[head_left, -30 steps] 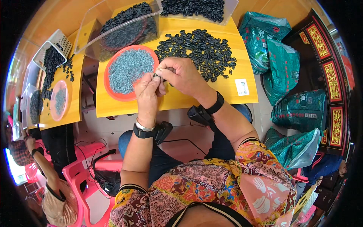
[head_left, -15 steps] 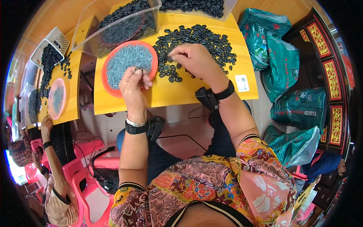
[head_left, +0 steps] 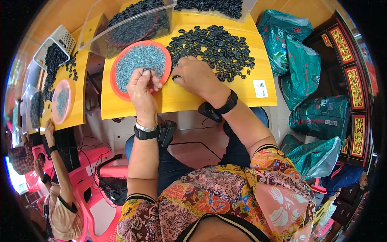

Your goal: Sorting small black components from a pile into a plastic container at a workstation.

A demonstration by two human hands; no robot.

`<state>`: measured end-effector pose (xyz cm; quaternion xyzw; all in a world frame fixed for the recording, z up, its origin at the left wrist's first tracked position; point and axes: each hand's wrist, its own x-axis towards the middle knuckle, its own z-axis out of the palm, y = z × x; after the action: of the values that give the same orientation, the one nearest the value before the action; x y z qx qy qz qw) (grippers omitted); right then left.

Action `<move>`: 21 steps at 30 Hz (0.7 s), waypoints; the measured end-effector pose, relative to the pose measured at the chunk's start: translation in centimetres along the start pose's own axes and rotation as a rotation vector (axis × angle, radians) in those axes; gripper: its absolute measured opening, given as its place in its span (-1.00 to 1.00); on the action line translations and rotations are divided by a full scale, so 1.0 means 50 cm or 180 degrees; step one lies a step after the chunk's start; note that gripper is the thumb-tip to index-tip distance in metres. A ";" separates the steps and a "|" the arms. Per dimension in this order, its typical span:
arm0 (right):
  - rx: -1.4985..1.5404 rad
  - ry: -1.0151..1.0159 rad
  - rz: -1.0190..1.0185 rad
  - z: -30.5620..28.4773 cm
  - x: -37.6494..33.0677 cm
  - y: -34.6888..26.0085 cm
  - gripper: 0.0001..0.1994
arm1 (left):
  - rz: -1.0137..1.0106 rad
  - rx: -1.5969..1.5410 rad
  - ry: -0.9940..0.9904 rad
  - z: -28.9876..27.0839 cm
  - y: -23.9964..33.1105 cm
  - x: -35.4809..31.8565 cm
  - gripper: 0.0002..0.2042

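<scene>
On the worktop (head_left: 181, 101), many black pieces (head_left: 217, 46) seem left; the left hand (head_left: 142, 86) pinches a dark bit (head_left: 146, 69); what's done, or what the right hand (head_left: 197, 76) holds, I can't tell

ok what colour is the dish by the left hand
The dish is orange-red; it shows best in the head view.

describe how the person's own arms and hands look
Neither the left hand nor right hand is gloved. The left forearm wears a silvery bracelet, a black strap and a boxy black device; the right forearm wears a black band and similar device. Short floral sleeves have black, pale-striped cuffs.
</scene>
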<state>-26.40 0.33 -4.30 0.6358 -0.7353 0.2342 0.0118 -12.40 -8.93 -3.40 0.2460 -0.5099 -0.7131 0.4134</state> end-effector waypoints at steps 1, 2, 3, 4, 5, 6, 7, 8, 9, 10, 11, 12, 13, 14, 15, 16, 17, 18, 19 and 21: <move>0.0004 -0.0001 -0.0005 0.002 0.001 0.000 -0.85 | 0.0002 0.0003 0.0005 0.000 0.000 0.000 -0.85; -0.0038 -0.0037 0.0008 0.004 0.002 0.001 -0.85 | 0.0009 -0.0005 0.0006 0.000 -0.001 0.000 -0.85; -0.0081 -0.0072 0.0022 0.006 0.003 0.001 -0.86 | 0.0017 -0.0013 0.0005 0.000 -0.001 0.000 -0.86; -0.0081 -0.0073 0.0022 0.008 0.003 0.002 -0.86 | 0.0017 -0.0013 0.0006 -0.002 -0.001 0.000 -0.86; -0.0103 0.0001 0.0030 0.010 0.004 0.003 -0.87 | 0.0021 0.0004 -0.0018 -0.004 -0.002 0.000 -0.86; -0.0126 0.0076 0.0038 0.013 0.004 0.004 -0.87 | 0.0026 0.0022 -0.0042 -0.005 -0.002 0.000 -0.86; -0.0133 0.0081 0.0042 0.018 0.004 0.012 -0.87 | 0.0027 0.0018 -0.0050 -0.003 -0.003 0.001 -0.86; -0.0157 0.0145 0.0012 0.024 0.006 0.023 -0.86 | 0.0024 -0.0007 -0.0046 -0.001 -0.003 0.001 -0.86; -0.0183 0.0211 -0.0018 0.027 0.005 0.031 -0.85 | 0.0021 -0.0031 -0.0043 0.001 -0.003 0.001 -0.86; -0.0181 0.0221 -0.0025 0.020 0.009 0.029 -0.85 | 0.0033 -0.0026 -0.0044 0.000 -0.002 0.001 -0.86; 0.0687 0.0269 0.0262 0.008 0.014 0.029 -0.85 | 0.0043 0.0001 -0.0044 -0.002 0.000 -0.001 -0.86; 0.1556 0.0312 0.0545 -0.002 0.017 0.028 -0.84 | 0.0054 0.0028 -0.0044 -0.003 0.002 -0.003 -0.86; 0.1547 0.0327 0.0540 -0.010 0.019 0.030 -0.84 | 0.0067 0.0024 -0.0057 0.000 0.002 -0.004 -0.86; 0.2696 0.0183 0.0884 -0.017 0.021 0.033 -0.83 | 0.0065 0.0059 -0.0048 0.002 0.002 -0.006 -0.87; 0.3846 0.0025 0.1221 -0.023 0.022 0.036 -0.82 | 0.0064 0.0094 -0.0038 0.004 0.001 -0.007 -0.87; 0.3848 0.0036 0.1210 -0.027 0.022 0.038 -0.82 | 0.0076 0.0099 -0.0046 0.004 0.002 -0.008 -0.87; 0.4088 -0.0053 0.1188 -0.030 0.021 0.040 -0.82 | 0.0052 0.0131 -0.0060 0.004 0.002 -0.009 -0.87; 0.4328 -0.0144 0.1163 -0.033 0.021 0.041 -0.80 | 0.0028 0.0164 -0.0073 0.004 0.002 -0.010 -0.87; 0.4562 -0.0235 0.1143 -0.036 0.020 0.043 -0.79 | 0.0035 0.0165 -0.0085 0.006 0.001 -0.010 -0.87; 0.4696 -0.0229 0.1098 -0.031 0.018 0.043 -0.78 | 0.0032 0.0103 -0.0076 0.009 -0.001 -0.010 -0.87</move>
<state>-29.01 0.21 -3.34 0.3622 -0.4769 0.6430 -0.4774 -12.52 -8.25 -3.31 0.2416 -0.5275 -0.7056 0.4068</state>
